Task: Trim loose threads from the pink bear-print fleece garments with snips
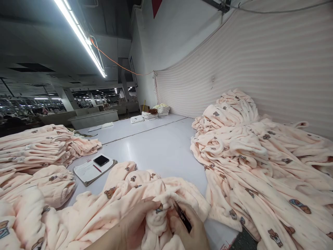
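A pale pink fleece garment [153, 189] printed with small bears lies bunched at the table's near edge. My left hand [136, 220] is closed on a gathered part of it, thumb on top. My right hand [191, 229] is closed round black thread snips [183, 218] with pale lettering, their tip against the raised fold of fleece. Right-hand fingers also press the cloth from the far side; their ends are partly hidden by the fabric.
Folded pink fleece [36, 146] is stacked at left. A large loose heap [241, 146] covers the right side. A notebook [90, 170] carries a black phone [101, 160] and a red pen [97, 168]. White stacks [149, 115] stand far back on the white table [156, 142].
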The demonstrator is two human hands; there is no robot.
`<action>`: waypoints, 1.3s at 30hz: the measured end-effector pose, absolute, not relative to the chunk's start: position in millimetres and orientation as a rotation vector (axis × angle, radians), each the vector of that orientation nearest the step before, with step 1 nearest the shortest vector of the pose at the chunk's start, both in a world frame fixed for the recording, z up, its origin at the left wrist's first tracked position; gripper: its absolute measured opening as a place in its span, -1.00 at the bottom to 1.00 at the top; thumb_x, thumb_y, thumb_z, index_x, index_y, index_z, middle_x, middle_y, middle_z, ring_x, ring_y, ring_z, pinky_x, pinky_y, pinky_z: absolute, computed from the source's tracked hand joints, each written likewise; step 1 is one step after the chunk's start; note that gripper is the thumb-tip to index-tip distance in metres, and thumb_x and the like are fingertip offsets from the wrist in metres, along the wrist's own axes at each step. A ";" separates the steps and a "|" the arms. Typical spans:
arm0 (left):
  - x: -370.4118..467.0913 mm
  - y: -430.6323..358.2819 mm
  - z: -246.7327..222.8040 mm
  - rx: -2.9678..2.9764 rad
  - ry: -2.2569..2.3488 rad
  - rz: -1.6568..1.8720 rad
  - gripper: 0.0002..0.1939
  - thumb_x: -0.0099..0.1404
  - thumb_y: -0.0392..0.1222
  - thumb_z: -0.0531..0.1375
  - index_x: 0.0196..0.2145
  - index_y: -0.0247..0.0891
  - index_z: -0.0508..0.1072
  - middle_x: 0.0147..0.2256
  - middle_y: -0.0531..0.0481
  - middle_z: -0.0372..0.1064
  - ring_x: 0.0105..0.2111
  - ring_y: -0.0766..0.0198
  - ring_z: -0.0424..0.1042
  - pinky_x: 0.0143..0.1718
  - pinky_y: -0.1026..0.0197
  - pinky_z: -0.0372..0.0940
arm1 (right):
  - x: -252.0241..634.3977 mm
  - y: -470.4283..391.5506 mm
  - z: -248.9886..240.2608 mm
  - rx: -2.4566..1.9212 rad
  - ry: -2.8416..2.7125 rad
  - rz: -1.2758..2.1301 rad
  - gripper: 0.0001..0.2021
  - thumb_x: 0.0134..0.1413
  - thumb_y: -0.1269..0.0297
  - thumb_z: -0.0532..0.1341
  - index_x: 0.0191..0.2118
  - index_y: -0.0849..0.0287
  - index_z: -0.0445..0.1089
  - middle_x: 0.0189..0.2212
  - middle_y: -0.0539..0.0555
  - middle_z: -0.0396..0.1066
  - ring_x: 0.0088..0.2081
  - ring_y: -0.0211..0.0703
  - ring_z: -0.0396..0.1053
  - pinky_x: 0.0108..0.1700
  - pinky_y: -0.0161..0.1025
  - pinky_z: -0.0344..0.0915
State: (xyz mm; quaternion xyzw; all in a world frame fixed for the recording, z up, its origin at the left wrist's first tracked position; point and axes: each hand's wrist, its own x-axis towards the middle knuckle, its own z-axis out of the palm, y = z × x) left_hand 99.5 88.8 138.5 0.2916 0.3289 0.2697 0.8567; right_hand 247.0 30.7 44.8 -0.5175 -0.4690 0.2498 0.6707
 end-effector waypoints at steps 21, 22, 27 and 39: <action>84.3 91.5 146.4 2.405 1.159 0.873 -0.92 0.08 -0.33 0.07 -0.44 -0.19 0.31 -0.44 0.02 0.28 -0.39 0.16 0.20 -0.29 0.12 0.08 | 257.0 15.6 61.7 -1.571 -1.328 0.280 -0.90 0.07 0.23 0.16 -0.34 0.07 0.39 -0.41 0.02 0.47 -0.34 -0.05 0.46 -0.36 -0.27 0.32; 81.8 91.3 146.3 2.329 1.173 0.917 -0.93 0.11 -0.33 0.05 -0.45 -0.18 0.25 -0.45 0.04 0.24 -0.41 0.20 0.17 -0.33 0.16 0.08 | 257.3 14.6 63.3 -1.528 -1.393 0.386 -0.92 0.04 0.27 0.17 -0.43 0.08 0.37 -0.50 -0.02 0.43 -0.42 -0.11 0.43 -0.41 -0.31 0.29; 79.2 77.7 146.5 1.456 1.043 0.822 -0.74 0.20 -0.24 0.09 -0.53 -0.16 0.02 -0.56 0.19 0.02 -0.55 0.37 -0.01 -0.55 0.34 0.00 | 249.8 9.7 75.8 -1.263 -1.377 0.593 -0.83 -0.04 0.28 0.22 -0.26 0.10 0.44 -0.42 0.01 0.44 -0.37 -0.15 0.44 -0.35 -0.35 0.35; 90.7 62.2 143.0 0.791 0.735 0.833 -0.62 0.06 -0.34 0.30 -0.54 -0.20 0.08 -0.61 0.19 0.14 -0.60 0.44 0.15 -0.55 0.36 0.06 | 237.4 12.2 78.0 -1.303 -1.386 0.276 -0.74 0.05 0.30 0.20 -0.10 0.04 0.45 -0.19 0.06 0.47 -0.23 -0.16 0.49 -0.22 -0.39 0.39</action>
